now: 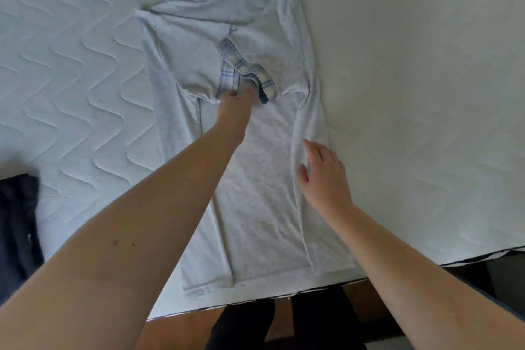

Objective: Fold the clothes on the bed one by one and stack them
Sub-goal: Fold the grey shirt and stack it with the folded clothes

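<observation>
White quilted mattress of the bed [71,71] fills most of the view, wavy stitching on the left part, smoother on the right, w/ its near edge running along the bottom. Long pale grey knit garment [264,207] lies flat on it lengthwise, hem at the near edge, both long sides folded inward, sleeves turned in across the top section. Dark navy piece of clothing [17,230] sits at the left edge of the bed, well apart from the grey one. Blue-and-white plaid fabric trim [247,71] shows at the grey garment's middle & again at its far end. Left hand [234,111] reaches to the middle, fingers curled onto the edge of the folded sleeve just beside the plaid strip; whether it pinches or only presses, can't tell. Right hand [322,176] is released, fingers spread & loose, hovering at the garment's right folded edge, holding nothing.
</observation>
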The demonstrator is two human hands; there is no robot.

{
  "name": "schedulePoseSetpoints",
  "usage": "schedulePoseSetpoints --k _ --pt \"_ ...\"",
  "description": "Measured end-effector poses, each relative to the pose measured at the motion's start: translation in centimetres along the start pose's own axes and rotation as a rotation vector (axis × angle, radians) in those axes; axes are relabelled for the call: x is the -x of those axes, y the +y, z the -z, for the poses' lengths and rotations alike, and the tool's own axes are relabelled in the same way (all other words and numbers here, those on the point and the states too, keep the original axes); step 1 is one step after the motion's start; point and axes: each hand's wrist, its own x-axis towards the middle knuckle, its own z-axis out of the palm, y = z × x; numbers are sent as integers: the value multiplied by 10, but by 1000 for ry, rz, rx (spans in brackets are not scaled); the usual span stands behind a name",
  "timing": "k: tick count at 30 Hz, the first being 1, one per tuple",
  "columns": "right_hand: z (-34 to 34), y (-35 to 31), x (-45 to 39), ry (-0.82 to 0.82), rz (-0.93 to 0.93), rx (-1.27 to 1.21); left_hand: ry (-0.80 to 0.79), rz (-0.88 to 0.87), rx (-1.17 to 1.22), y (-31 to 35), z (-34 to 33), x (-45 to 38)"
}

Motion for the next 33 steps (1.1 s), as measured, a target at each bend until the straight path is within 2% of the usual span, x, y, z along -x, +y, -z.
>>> schedulePoseSetpoints --k 3,7,10,12,16,18,21,25,30,31,33 --pt "3 1 -33 1 26 -37 12 52 39 20 -9 -24" --pt "11 2 -74 8 64 -47 -45 204 189 49 -27 -37" --pt "15 1 -95 7 73 -32 -11 227 287 64 -36 -43" --pt "18 1 -104 11 71 -15 43 131 214 68 -35 -45" --pt "22 -4 -113 14 97 23 201 -257 -160 74 -14 -40" --pt "21 -7 -117 -21 130 73 217 -346 -230 76 -2 -40" --pt "16 -8 -123 -97 130 146 253 -354 -285 77 12 -47" --pt "18 2 -130 -159 148 235 196 -361 -323 78 19 -61" --pt "18 8 -134 -158 192 248 143 -354 -350 80 21 -76" --pt "17 6 -137 -141 182 233 164 -345 -362 81 19 -77" --pt "17 0 -145 -124 175 196 306 -369 -400 84 18 -80"
